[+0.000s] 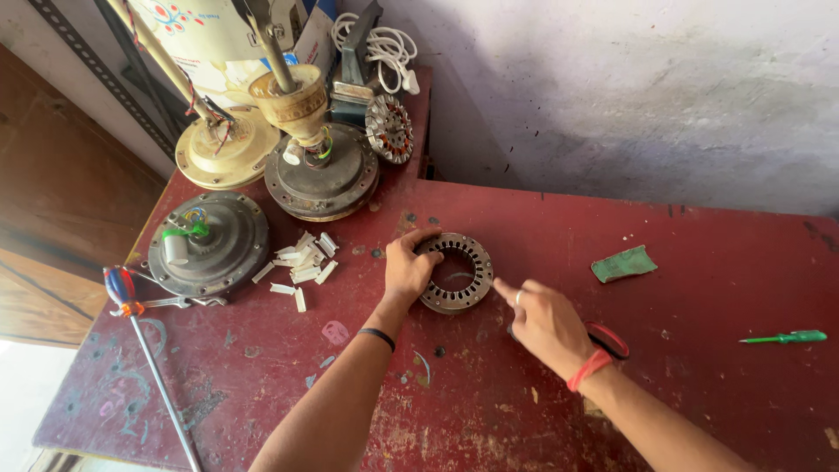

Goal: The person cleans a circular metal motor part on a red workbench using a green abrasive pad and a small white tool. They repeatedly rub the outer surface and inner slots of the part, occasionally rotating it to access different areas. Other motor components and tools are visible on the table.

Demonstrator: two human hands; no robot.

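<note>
My left hand (407,267) grips the rim of a slotted grey metal stator ring (456,272) lying flat on the red workbench (682,350). My right hand (544,322), loosely curled, points a finger (504,288) at its edge, perhaps touching.

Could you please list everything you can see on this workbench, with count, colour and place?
Stator ring: one, grey slotted metal, centre of the table, lying flat.
Table: one, worn red.
Round motor housings: three; dark grey at the left, dark with a cream cup and rod behind it, cream at the far left.
Wound stator: one, copper and grey, at the back.
White slips: a loose pile, left of the ring.
Green paper scrap: one, right of the ring.
Green screwdriver: one, far right.
White cable: one coil, back by the wall.
Left hand: grips the ring's left edge.
Right hand: forefinger points at the ring's right edge; red wristband.
</note>
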